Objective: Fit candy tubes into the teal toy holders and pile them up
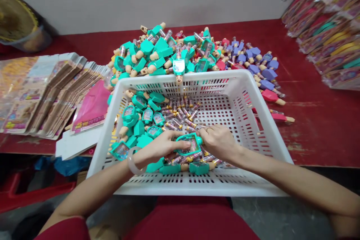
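My left hand (165, 144) is closed round a teal plastic toy case (189, 144) with a clear window, its thumb on the window. At the narrow right end of the case, my right hand (218, 140) is closed, with a ring on a finger; what its fingers grip is hidden. Both hands are over a white plastic basket (254, 112). Inside, more teal toy cases (139, 127) with beige ends are heaped at the left. Small clear tubes with yellow caps (177, 122) lie in the middle of the basket, some under my hands.
Behind the basket is a pile of teal toys (157, 50), with purple toys (266, 69) and red toys (271, 97) to the right. Printed cards (59, 97) and a pink packet (91, 107) lie left. Packaged toys (332, 33) are stacked right on the red table (312, 127).
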A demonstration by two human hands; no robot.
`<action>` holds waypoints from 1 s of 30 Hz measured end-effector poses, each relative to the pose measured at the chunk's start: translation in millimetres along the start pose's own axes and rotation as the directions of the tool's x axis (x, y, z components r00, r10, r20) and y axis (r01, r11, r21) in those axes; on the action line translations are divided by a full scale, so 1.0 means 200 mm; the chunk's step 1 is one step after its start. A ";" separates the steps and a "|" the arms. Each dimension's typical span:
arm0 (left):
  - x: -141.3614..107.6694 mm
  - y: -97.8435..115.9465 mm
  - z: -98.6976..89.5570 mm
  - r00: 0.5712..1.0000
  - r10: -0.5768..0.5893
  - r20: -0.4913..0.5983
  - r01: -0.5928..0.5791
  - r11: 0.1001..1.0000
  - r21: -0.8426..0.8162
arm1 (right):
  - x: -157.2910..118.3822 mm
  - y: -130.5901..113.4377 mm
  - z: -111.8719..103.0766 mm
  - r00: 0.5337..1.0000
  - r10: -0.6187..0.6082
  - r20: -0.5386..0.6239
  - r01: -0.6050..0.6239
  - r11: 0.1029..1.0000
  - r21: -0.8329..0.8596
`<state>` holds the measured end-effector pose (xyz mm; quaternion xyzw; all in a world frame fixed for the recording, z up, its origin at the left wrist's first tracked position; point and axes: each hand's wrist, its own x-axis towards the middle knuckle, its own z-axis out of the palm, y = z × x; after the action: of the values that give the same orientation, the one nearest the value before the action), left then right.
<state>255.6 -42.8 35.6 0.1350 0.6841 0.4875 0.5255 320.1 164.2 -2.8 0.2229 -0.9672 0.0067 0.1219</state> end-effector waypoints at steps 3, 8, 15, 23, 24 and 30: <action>0.01 -0.01 0.00 0.996 -0.055 0.067 0.063 0.989 -0.131 | -0.02 -0.01 0.00 1.000 -0.016 -0.025 0.016 1.000 -0.008; 0.01 -0.02 0.00 0.985 -0.106 0.137 0.128 0.978 -0.164 | -0.03 -0.03 -0.01 1.000 -0.011 0.004 0.011 1.000 0.027; 0.00 -0.01 0.01 0.982 0.185 -0.023 -0.172 0.948 0.267 | 0.01 -0.04 -0.03 0.932 0.135 0.338 -0.167 0.984 0.066; 0.04 -0.10 0.00 0.855 0.515 0.059 -0.360 0.507 0.783 | 0.04 -0.01 -0.02 0.823 0.165 0.543 -0.283 0.949 0.140; 0.05 -0.11 0.00 0.845 0.529 0.084 -0.378 0.478 0.793 | 0.04 0.00 -0.01 0.819 0.154 0.553 -0.283 0.947 0.155; 0.13 -0.12 -0.03 0.933 0.353 -0.074 -0.270 0.820 0.505 | 0.04 0.05 0.08 0.908 0.127 0.399 -0.196 0.971 0.137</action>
<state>248.4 -39.4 1.3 0.3324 0.7938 0.3885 0.3292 305.3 169.1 -16.2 0.1487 -0.9829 0.0568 -0.0926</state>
